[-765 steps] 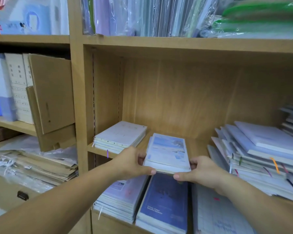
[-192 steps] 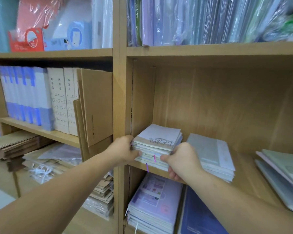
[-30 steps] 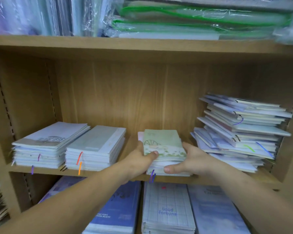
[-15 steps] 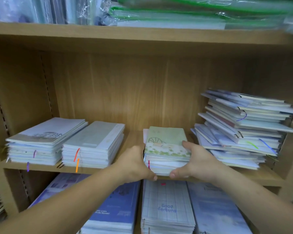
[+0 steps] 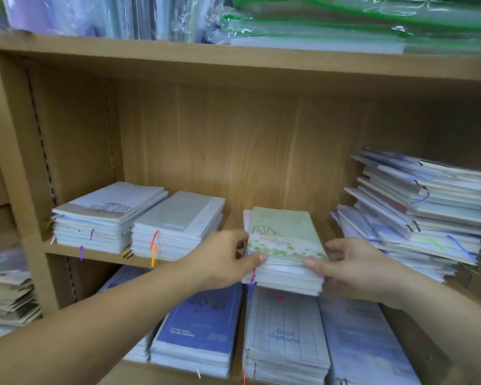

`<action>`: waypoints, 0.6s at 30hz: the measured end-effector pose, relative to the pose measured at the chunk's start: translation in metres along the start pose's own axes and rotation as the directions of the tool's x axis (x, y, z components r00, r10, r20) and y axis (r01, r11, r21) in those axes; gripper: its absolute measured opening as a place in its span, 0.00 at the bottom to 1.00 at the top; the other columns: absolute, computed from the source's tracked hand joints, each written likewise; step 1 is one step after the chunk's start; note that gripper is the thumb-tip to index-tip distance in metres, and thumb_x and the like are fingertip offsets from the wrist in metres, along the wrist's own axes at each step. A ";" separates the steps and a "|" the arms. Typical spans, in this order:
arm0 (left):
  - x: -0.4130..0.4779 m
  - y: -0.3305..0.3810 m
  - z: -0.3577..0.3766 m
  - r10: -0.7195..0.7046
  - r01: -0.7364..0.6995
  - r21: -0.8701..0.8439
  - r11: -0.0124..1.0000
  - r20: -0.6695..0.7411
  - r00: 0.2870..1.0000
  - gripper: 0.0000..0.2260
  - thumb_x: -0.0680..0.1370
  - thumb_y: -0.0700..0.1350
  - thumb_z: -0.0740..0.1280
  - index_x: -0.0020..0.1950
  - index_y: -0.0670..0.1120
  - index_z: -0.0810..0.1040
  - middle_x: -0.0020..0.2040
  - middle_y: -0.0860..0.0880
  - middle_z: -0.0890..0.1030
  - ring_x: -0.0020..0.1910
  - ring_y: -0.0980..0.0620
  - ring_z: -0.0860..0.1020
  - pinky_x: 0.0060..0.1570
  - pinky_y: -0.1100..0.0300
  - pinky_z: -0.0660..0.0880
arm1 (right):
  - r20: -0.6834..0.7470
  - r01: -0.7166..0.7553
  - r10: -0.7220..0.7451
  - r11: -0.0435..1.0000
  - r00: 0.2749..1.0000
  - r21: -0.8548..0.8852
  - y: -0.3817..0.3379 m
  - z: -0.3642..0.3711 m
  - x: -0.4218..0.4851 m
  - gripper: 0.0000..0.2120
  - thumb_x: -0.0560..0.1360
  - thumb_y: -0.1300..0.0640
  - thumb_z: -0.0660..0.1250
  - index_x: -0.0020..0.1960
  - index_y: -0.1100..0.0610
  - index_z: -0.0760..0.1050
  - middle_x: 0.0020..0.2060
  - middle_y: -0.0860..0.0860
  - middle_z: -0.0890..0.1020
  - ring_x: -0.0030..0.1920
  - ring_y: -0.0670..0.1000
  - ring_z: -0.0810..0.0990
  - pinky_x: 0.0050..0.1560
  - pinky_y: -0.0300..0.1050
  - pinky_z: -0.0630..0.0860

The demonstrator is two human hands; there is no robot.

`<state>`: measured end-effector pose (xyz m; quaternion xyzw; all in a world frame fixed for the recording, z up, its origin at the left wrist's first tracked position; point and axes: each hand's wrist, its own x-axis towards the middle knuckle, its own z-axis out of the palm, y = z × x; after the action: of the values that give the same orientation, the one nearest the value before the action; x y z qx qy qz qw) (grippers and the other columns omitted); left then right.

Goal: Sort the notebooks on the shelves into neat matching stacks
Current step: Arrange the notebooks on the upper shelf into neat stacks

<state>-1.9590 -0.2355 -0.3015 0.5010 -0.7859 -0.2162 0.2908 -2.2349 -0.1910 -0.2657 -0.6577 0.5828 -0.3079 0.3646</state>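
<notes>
Since half a second ago your hands have stayed on the green stack (image 5: 283,234), but both thumbs now sit on its front edge, pinching the upper notebooks. Your left hand (image 5: 225,259) curls round the stack's left front corner and your right hand (image 5: 356,268) round the right one. The stack is in the middle of the shelf (image 5: 100,255), its front over the shelf edge. To the left, two squared white stacks (image 5: 178,223) stand side by side, with orange and purple ribbons hanging from them. To the right, a loose pile (image 5: 417,212) of fanned notebooks lies close to your right hand. Below are a blue stack (image 5: 200,329), a grid stack (image 5: 283,337) marked "Good Fortune" and a pale stack (image 5: 364,354). Glossy wrapped packs (image 5: 345,26) fill the top. The shelf is light wood grain, and the green cover is matt with a leaf band.
</notes>
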 end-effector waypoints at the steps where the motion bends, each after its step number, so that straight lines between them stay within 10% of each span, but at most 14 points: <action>1: 0.001 0.001 0.001 0.001 -0.001 0.028 1.000 -0.024 1.000 0.29 0.70 0.73 0.64 0.56 0.52 0.81 0.50 0.54 0.86 0.47 0.54 0.84 0.52 0.49 0.82 | -0.033 0.013 -0.014 1.000 0.999 -0.028 0.003 0.000 0.002 0.12 0.74 0.51 0.77 0.48 0.60 0.83 0.36 0.52 0.86 0.36 0.46 0.83 0.37 0.39 0.78; 8: 0.001 0.012 0.011 0.053 -0.037 0.101 0.994 -0.170 0.984 0.22 0.75 0.65 0.68 0.40 0.46 0.80 0.36 0.49 0.82 0.37 0.50 0.81 0.39 0.45 0.80 | -0.103 0.026 -0.023 0.999 0.994 0.029 0.014 0.002 0.008 0.19 0.79 0.52 0.72 0.53 0.70 0.80 0.39 0.57 0.84 0.36 0.48 0.84 0.36 0.38 0.78; 18: -0.004 0.009 0.009 -0.130 0.115 -0.333 0.936 -0.022 0.991 0.12 0.70 0.54 0.81 0.49 0.52 0.87 0.45 0.55 0.88 0.47 0.54 0.86 0.55 0.47 0.83 | -0.267 0.001 0.066 0.970 0.961 0.244 0.016 0.012 0.011 0.19 0.73 0.52 0.78 0.46 0.69 0.82 0.31 0.58 0.82 0.31 0.52 0.80 0.33 0.44 0.81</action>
<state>-1.9700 -0.2281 -0.3036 0.4977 -0.6991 -0.3520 0.3738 -2.2323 -0.2010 -0.2855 -0.5498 0.5965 -0.4583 0.3631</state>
